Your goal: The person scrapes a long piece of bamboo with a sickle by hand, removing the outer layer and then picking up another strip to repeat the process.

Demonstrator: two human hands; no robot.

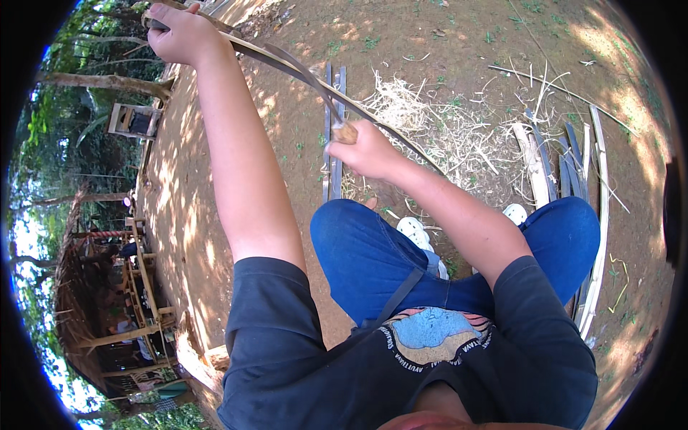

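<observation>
At the upper left, my left hand (183,36) is closed around one end of a long, dark strip (287,66) that looks like split bamboo. The strip slants down to the right, past my right hand, and its far end shows near my right forearm. My right hand (364,150) grips the light wooden handle of a curved-blade knife (315,84). Its narrow blade points up and left, crossing the strip or lying against it; whether the edge touches cannot be told. Below my right hand are my bent knees in blue jeans (365,244).
Pale curled shavings (444,129) litter the dirt ahead. Two dark strips (335,129) lie beside my left knee. Several split lengths (570,161) lie by my right knee, with a long pale strip (600,215) alongside. A thatched shelter (93,301) and trees stand at the left.
</observation>
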